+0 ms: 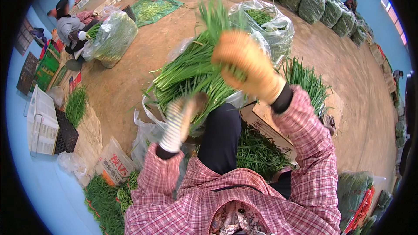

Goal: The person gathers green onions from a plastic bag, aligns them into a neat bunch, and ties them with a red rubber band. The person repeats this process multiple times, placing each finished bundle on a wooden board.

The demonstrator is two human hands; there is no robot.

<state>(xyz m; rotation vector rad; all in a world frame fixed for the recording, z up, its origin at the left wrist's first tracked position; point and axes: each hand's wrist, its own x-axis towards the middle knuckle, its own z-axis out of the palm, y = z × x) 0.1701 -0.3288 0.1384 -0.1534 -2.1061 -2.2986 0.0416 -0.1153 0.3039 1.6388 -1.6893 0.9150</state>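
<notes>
My right hand (249, 65), in an orange-tan knit glove, is blurred and closed around a bunch of long green leaves (214, 16), which look like garlic chives. The bunch's leafy ends point away from me. Below it, a pile of the same greens (186, 68) lies in front of my knee, pale cut ends towards the left. A clear plastic bag (148, 130) spreads around and under that pile. At the pile's near edge is my left hand (178, 120), in a striped glove with dark fingertips. Blur hides whether its fingers hold anything.
To the right, more upright greens (305, 83) stand by a cardboard box (266, 120). Loose greens (258, 150) lie beside my leg. Beyond the pile sits a filled plastic bag (277, 32). Another person (70, 26) works at a bag on the left. White crates (42, 124) line the left wall.
</notes>
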